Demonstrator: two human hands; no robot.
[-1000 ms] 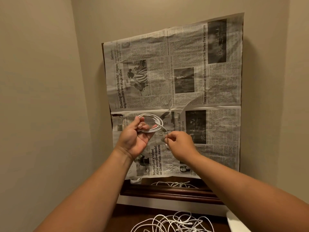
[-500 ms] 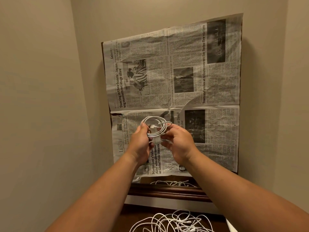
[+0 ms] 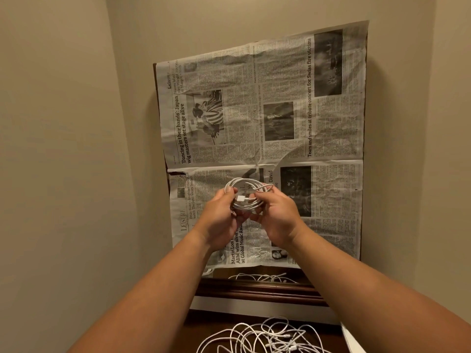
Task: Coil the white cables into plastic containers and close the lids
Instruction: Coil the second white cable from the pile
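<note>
In front of a newspaper point(image 3: 280, 103) reading "Tears and smiles at tribute concert for Swiss fire victims", the left hand point(image 3: 219, 221) and right hand point(image 3: 278, 220) grip a coiled white cable point(image 3: 245, 192) between them, fingers curled round its loops. Below, loose cables point(image 3: 262, 338) lie tangled on the desk point(image 3: 201, 328).

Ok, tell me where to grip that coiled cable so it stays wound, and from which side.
Pinch across the bundled strands at the lower arc of the coiled cable, coming from below. There the loops lie together and the plug end crosses them, so one pinch probably traps all. The left hand and right hand hold it at its sides; the upper arc stands free.
</note>
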